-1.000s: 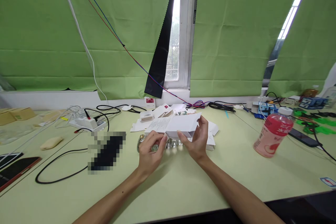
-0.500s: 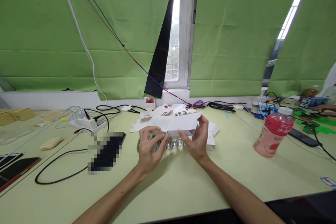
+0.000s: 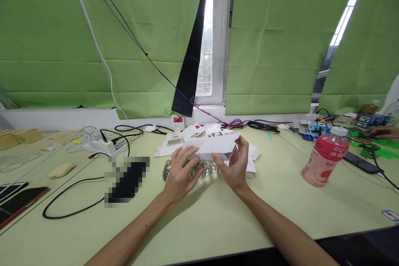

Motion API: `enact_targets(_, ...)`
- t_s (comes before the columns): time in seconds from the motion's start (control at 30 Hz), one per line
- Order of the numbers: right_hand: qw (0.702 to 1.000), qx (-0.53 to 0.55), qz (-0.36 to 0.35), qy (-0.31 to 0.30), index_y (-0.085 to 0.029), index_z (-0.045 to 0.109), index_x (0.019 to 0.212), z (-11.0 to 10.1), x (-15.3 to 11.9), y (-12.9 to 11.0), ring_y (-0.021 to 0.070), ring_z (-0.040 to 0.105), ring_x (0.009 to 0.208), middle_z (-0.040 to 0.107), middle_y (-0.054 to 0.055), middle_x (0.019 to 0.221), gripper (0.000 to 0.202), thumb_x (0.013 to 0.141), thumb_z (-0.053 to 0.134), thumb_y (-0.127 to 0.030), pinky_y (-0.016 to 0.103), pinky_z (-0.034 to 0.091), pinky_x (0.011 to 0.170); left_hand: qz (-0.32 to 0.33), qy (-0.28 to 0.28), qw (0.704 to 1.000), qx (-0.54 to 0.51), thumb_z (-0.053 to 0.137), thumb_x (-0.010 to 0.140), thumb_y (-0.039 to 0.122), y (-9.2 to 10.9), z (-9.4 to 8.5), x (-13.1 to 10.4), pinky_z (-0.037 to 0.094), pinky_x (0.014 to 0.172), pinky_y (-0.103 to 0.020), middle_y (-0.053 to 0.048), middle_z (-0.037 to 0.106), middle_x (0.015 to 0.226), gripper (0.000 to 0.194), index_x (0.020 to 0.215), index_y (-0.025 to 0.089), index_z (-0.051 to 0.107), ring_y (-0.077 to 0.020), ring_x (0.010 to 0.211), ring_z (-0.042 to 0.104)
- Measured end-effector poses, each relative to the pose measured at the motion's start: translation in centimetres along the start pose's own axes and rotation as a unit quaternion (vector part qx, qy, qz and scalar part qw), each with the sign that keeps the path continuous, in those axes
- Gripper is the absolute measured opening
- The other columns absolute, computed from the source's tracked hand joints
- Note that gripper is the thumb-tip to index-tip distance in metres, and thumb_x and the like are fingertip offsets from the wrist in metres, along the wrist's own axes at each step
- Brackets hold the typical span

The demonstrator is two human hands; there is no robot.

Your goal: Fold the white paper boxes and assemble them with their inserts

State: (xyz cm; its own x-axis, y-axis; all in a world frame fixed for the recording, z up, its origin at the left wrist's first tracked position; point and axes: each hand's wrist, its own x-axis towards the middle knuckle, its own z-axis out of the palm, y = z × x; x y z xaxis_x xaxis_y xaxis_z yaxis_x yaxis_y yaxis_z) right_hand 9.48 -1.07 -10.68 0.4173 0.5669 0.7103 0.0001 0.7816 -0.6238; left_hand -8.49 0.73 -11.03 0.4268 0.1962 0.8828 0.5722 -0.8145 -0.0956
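- The right hand (image 3: 235, 168) is gripping a white box (image 3: 216, 145) by its right end, the thumb pressing the near side and the other fingers curling round the end.
- The left hand (image 3: 179, 178) is keeping its fingers loosely spread, the thumb standing apart from them. The fingertips are meeting or nearly meeting the box's left end; I cannot tell whether they are touching.
- The box is hanging tilted above a row of shiny items (image 3: 166, 170), in front of a pile of white cartons and papers (image 3: 191, 132) on the table (image 3: 212, 224).
- As for progress, the box is already holding a hollow shape, but its near right corner is gaping, so it is looking unclosed. The state of its left end is hiding behind the fingers.
- Compared with half a second ago, the left fingers are opening out and reaching further up over the printed paper (image 3: 192, 142), covering more of it, while the right hand is keeping nearly the same grip.
- At the far right, a co-worker's hand (image 3: 382, 133) is reaching in lower and further than before, near the green pieces (image 3: 384, 152). The pink bottle (image 3: 324, 160) is standing where it was.
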Motion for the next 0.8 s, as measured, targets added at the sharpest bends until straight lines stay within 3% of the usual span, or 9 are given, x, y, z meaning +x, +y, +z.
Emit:
enact_targets(0.17, 1.000, -0.001, 0.003, -0.014, -0.022, 0.042, 0.133, 0.1, -0.1, -0.1, 0.0274, 0.059, 0.120, 0.056, 0.015, 0.129, 0.078, 0.070, 0.085, -0.032, 0.044, 0.053, 0.100, -0.011, 0.032, 0.999, -0.043, 0.065, 0.091, 0.013, -0.7, 0.3, -0.2, 0.055, 0.101, -0.047, -0.012, 0.069, 0.120, 0.034, 0.121, 0.022, 0.053, -0.0254, 0.117, 0.066)
enact_targets(0.3, 1.000, 0.005, -0.004, -0.031, -0.022, 0.042, 0.133, 0.2, -0.3, -0.2, 0.0271, 0.060, 0.120, 0.055, 0.015, 0.130, 0.078, 0.069, 0.085, -0.030, 0.043, 0.054, 0.099, -0.033, 0.017, 0.999, -0.037, 0.063, 0.092, 0.014, -1.0, 0.2, -0.3, 0.059, 0.095, -0.041, -0.013, 0.066, 0.124, 0.048, 0.137, 0.022, 0.047, -0.0254, 0.117, 0.066)
enact_targets(0.5, 0.998, 0.009, -0.014, -0.056, -0.024, 0.042, 0.133, 0.1, -0.5, 0.0, 0.0261, 0.060, 0.118, 0.055, 0.014, 0.131, 0.078, 0.070, 0.086, -0.026, 0.042, 0.054, 0.098, -0.019, 0.014, 1.000, 0.010, 0.064, 0.091, 0.012, -1.2, 0.3, -0.2, 0.057, 0.096, -0.045, -0.014, 0.063, 0.131, 0.058, 0.145, 0.027, 0.048, -0.0285, 0.118, 0.064)
enact_targets(0.8, 0.998, -0.005, -0.024, -0.050, -0.023, 0.041, 0.133, 0.2, -0.8, 0.1, 0.0273, 0.059, 0.121, 0.055, 0.014, 0.129, 0.080, 0.069, 0.087, -0.028, 0.044, 0.055, 0.097, -0.011, 0.023, 1.000, -0.013, 0.063, 0.091, 0.010, -1.4, 0.6, -0.5, 0.057, 0.099, -0.048, -0.014, 0.065, 0.131, 0.061, 0.147, 0.027, 0.047, -0.0291, 0.123, 0.063)
